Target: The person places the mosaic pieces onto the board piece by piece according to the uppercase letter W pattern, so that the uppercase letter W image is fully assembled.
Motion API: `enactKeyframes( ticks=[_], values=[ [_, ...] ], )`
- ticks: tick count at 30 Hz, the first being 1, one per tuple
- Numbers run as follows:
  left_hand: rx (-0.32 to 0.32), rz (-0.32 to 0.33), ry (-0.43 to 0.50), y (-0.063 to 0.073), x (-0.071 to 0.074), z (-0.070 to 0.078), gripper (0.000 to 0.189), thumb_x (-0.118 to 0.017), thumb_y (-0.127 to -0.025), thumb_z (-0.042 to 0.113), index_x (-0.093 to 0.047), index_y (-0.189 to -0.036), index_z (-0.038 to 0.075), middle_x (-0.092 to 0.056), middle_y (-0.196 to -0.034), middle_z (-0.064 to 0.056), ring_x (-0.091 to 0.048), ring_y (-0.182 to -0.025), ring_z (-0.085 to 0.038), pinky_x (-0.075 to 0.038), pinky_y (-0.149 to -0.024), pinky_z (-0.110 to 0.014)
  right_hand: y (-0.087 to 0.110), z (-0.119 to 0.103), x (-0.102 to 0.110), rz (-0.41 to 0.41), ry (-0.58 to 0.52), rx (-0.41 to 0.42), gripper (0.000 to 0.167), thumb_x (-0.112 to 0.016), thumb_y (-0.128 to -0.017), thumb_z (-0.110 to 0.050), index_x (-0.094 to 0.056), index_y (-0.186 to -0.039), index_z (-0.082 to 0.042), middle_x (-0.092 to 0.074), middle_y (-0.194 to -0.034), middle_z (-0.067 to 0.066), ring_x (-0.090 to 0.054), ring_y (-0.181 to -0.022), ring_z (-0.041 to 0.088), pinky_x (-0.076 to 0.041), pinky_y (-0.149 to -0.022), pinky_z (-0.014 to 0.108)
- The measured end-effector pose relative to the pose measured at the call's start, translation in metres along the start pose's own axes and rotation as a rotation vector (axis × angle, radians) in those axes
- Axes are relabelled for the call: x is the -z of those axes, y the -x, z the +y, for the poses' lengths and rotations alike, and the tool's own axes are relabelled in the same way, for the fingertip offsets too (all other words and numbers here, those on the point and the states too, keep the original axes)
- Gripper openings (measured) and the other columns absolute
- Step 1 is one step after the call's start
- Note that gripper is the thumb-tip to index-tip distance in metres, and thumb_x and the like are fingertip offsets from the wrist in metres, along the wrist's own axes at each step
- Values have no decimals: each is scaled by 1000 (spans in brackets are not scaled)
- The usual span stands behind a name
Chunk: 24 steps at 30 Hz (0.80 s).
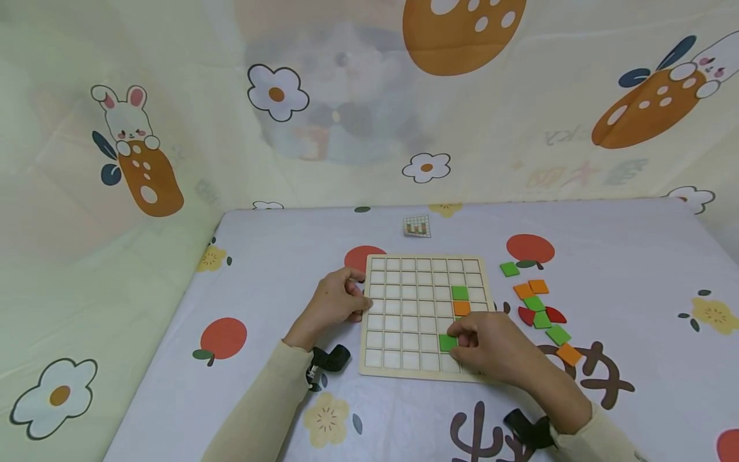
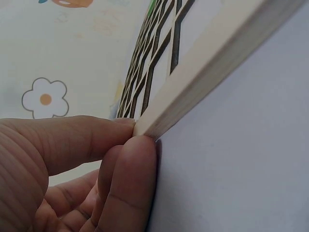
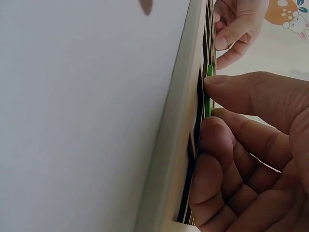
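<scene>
A wooden grid board [image 1: 421, 373] with square cells lies on the table. At its left edge, my left hand [image 1: 335, 298] pinches the rim [image 2: 186, 79] between thumb and fingers. My right hand [image 1: 499, 346] is over the board's lower right part and pinches a green square tile [image 1: 447, 343] by its sides. In the right wrist view, the thumb and fingertips are at the edges of that green tile [image 3: 209, 92], close over the grid. Another green tile [image 1: 459, 293] and an orange tile [image 1: 462, 308] sit in cells farther up the same side.
Right of the board lie loose tiles: several green ones [image 1: 558, 334], orange ones [image 1: 569, 355] and red pieces [image 1: 556, 315] with curved edges. A small card [image 1: 417, 226] with a grid pattern lies behind the board. A patterned cloth [image 1: 260, 289] covers the table.
</scene>
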<state>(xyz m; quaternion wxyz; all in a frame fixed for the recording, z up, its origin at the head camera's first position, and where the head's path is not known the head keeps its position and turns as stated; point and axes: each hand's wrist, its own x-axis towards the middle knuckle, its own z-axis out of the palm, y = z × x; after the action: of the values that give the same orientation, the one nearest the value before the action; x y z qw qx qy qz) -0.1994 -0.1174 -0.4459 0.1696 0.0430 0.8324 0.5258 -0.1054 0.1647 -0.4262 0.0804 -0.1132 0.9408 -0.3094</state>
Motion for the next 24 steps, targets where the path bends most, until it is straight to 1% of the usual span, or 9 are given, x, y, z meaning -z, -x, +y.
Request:
enactKeyframes(
  ticks=[8,12,15,17,19,22,24],
  values=[
    [2,-3,2,0,0,1,49,-79,-89,2,-58,-133,-1,-61,-88,-9,-62,-59,-14,-57,-56,-23,3,-1,1,-9,11,-7,23,-86,-81,-9,-80,-103,-9,-56,-75,-5,-52,-73,14,-45,-61,24],
    [-4,-5,22,0,1,1,50,-80,-88,0,-58,-133,-2,-61,-88,-9,-62,-59,-14,-57,-57,-24,5,-2,2,-21,10,-6,28,-88,-79,-11,-80,-106,-10,-57,-78,-5,-52,-76,15,-44,-62,24],
    [-8,-5,20,0,0,1,49,-79,-88,-1,-59,-132,-2,-61,-87,-9,-63,-59,-14,-57,-56,-24,8,-3,3,-14,25,-2,31,-89,-79,-15,-80,-108,-11,-59,-83,-5,-52,-77,15,-44,-63,26],
    [-8,-6,15,0,0,1,48,-79,-88,0,-59,-132,-2,-61,-87,-9,-62,-59,-14,-57,-56,-24,11,-2,5,9,44,1,33,-90,-79,-17,-81,-110,-12,-63,-88,-4,-53,-80,15,-45,-65,27],
    [-10,-5,11,0,0,0,48,-80,-88,0,-59,-132,-2,-61,-86,-9,-63,-59,-14,-57,-56,-24,14,1,9,49,70,2,34,-89,-79,-19,-81,-112,-13,-67,-95,-3,-55,-84,16,-47,-67,29],
    [-14,-5,16,0,0,0,49,-80,-88,0,-59,-132,-2,-61,-87,-10,-63,-59,-14,-58,-57,-25,18,11,18,108,83,-1,37,-89,-80,-19,-80,-115,-11,-70,-103,1,-58,-89,20,-50,-71,33],
    [-17,-5,19,0,0,-1,49,-80,-88,-1,-58,-133,-2,-62,-87,-10,-63,-59,-15,-58,-57,-25,20,18,25,144,91,-14,37,-88,-81,-18,-79,-116,-9,-71,-106,5,-61,-91,23,-52,-70,35]
  ],
)
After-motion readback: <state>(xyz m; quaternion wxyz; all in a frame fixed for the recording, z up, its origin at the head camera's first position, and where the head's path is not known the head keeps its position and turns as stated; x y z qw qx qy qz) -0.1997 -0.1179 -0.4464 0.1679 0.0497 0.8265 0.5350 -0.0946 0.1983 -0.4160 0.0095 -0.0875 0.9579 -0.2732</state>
